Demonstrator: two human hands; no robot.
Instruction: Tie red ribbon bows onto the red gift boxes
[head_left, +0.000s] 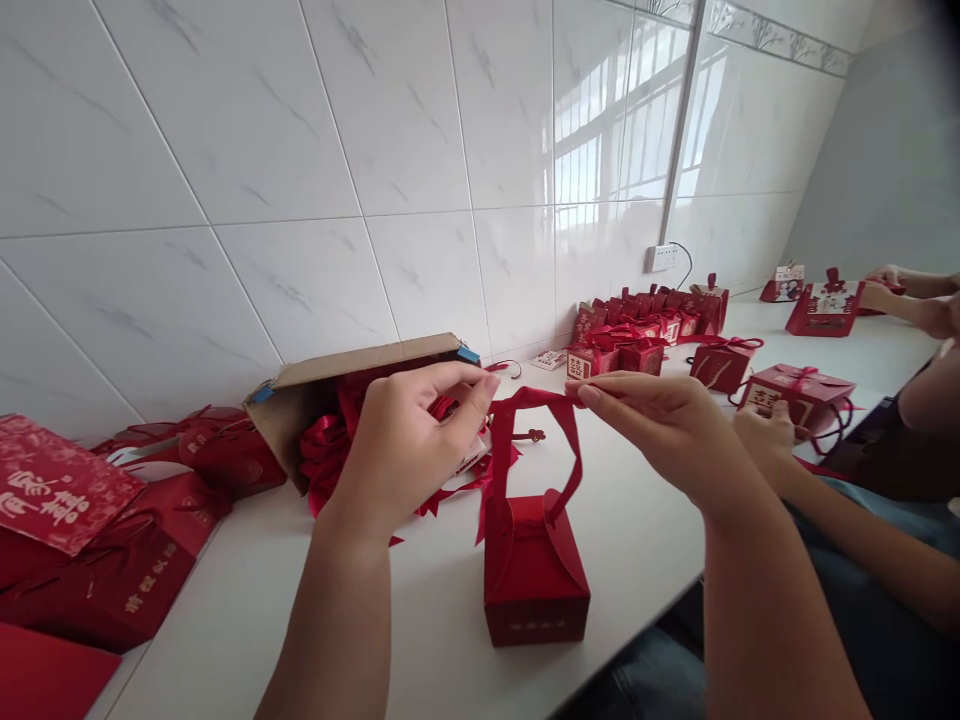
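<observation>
A small red gift box (535, 580) stands on the white counter (420, 610) in front of me. A red ribbon (525, 410) rises from its top in a loop. My left hand (409, 445) pinches the ribbon's left end with closed fingers. My right hand (660, 425) pinches the ribbon's right end, also closed. Both hands hover above the box, about level with each other.
An open cardboard box (352, 375) holding red ribbons lies against the tiled wall. Flat red packets (67, 520) pile at the left. Several finished red boxes (645, 330) stand at the back right. Other people's hands (765, 435) work at the right, near a larger red box (802, 395).
</observation>
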